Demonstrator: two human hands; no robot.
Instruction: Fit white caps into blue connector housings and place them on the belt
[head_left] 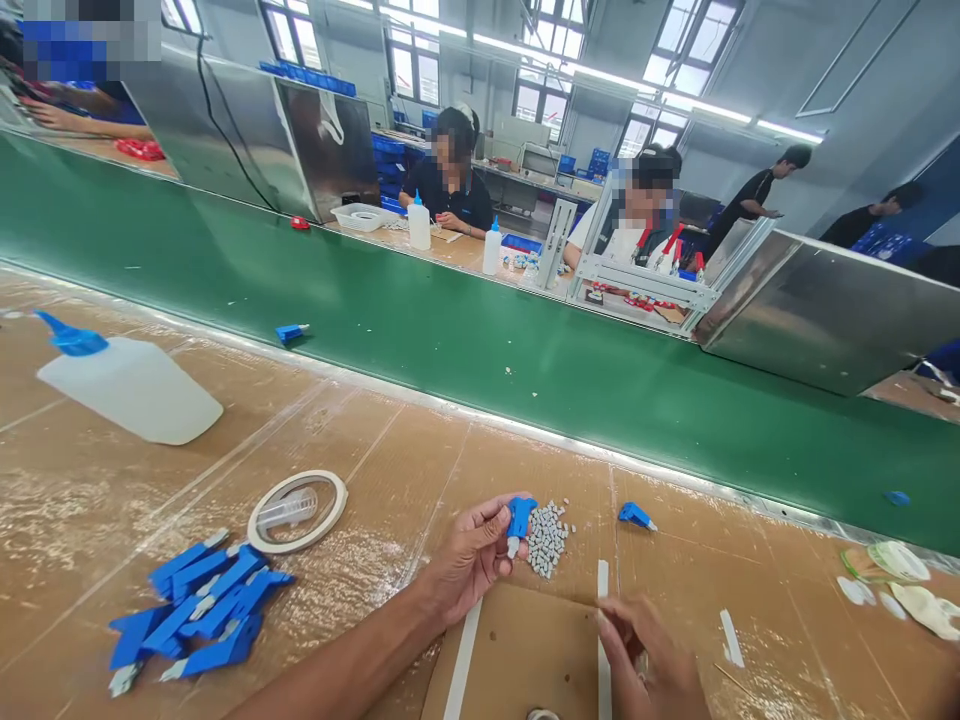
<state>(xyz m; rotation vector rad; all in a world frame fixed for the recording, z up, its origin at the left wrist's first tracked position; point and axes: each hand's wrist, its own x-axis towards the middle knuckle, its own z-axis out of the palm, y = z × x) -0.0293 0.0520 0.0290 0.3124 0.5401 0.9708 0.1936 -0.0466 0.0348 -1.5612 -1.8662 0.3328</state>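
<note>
My left hand [480, 550] is closed around a small blue plastic part [520, 518] with a pale grey tip pointing down. Just right of it lies a pile of small grey pellets [549, 540] on the table. My right hand [649, 655] is held over the right edge of a brown cardboard sheet [529, 640], its fingers curled together near a white tape strip [604, 640]. Whatever may be between those fingers is hidden. Another blue part [636, 515] lies beyond the right hand. Several more blue parts [217, 605] are heaped on the left.
A tape roll [330, 520] encircles a clear plastic tube [287, 510]. A blue-capped bottle [135, 385] lies at the left. Beyond the table runs a green conveyor belt [420, 335] carrying a blue part [291, 333]. Gloves [926, 608] lie far right. Co-workers sit across the belt.
</note>
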